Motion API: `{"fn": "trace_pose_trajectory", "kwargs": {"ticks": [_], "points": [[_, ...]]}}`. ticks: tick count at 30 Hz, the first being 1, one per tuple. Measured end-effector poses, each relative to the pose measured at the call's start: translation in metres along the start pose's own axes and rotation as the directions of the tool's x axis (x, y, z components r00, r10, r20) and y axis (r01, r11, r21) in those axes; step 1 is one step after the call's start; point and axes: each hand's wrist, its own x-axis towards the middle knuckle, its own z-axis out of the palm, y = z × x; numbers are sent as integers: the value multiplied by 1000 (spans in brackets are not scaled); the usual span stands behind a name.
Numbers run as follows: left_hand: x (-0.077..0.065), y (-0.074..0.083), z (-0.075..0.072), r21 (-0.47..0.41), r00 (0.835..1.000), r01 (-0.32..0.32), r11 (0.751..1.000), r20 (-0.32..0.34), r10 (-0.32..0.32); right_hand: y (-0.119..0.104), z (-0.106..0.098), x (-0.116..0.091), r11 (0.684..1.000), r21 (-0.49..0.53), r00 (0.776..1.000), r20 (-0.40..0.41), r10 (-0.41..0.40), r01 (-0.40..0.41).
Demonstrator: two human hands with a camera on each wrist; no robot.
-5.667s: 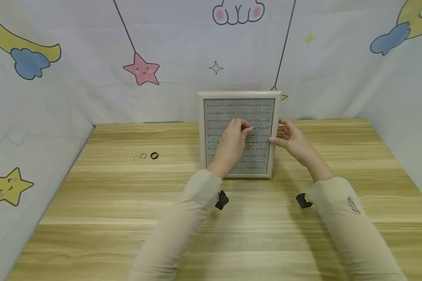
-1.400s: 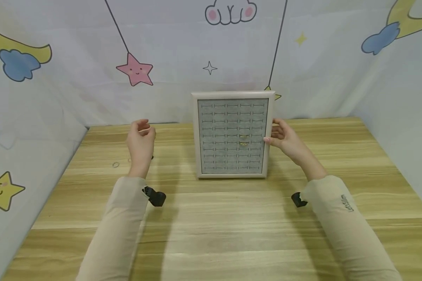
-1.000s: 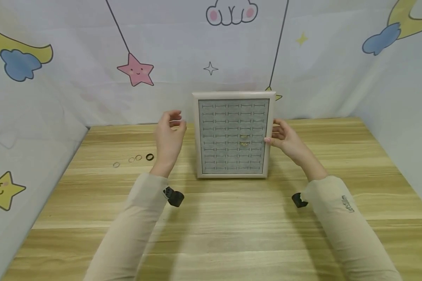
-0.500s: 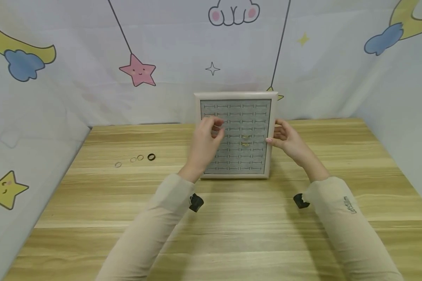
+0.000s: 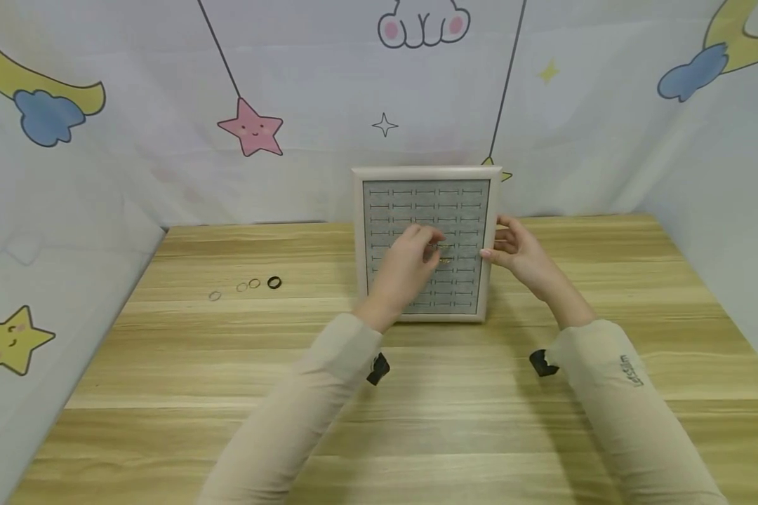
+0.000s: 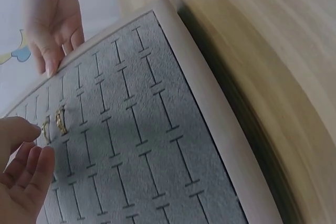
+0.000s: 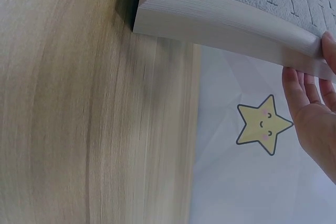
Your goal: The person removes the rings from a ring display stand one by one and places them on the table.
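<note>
A ring display board (image 5: 426, 203) stands upright on the table, a pale frame round grey slotted padding. Two gold rings (image 6: 61, 121) sit in its slots, one above the other in the head view. My left hand (image 5: 404, 270) is in front of the padding, its thumb and index finger apart close by the upper gold ring (image 6: 46, 128). Nothing shows between those fingers. With the thumb in front and the fingers behind, my right hand (image 5: 524, 259) grips the board's right side; the right wrist view shows the same grip on the frame (image 7: 252, 40).
Left of the board on the wooden table (image 5: 164, 393) lie a black ring (image 5: 274, 283) and several thin rings, among them a silver one (image 5: 215, 296). Behind hangs a white curtain (image 5: 316, 84) with cartoon prints. A small black device (image 5: 379, 368) is at each wrist.
My left hand has come from over the loose rings on the left to the gold rings in the board. Another thin ring lies on the table since the earliest frame. My right hand keeps its grip.
</note>
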Motion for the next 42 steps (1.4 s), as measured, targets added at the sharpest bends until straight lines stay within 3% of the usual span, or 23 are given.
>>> {"fn": "trace_pose_trajectory", "kwargs": {"ticks": [8, 24, 31, 38, 42], "points": [[2, 2, 14, 66, 999, -48, 997, -4, 49, 1, 0, -1, 1000, -2, 1000, 4, -12, 12], [2, 2, 17, 104, 1000, -16, 994, -17, 18, 1, 0, 0, 1000, 13, 1000, 6, 2, -2], [3, 1, 18, 98, 1000, -10, 995, -15, 12, 1, -1, 0, 1000, 12, 1000, 6, -2, 2], [3, -2, 17, 27, 1000, -8, 1000, -15, 8, 1, -1, 0, 1000, 3, 1000, 5, -9, 9], [3, -3, 17, 57, 999, -32, 998, -31, 34, 1, 0, 0, 1000, 6, 1000, 7, -11, 11]]}}
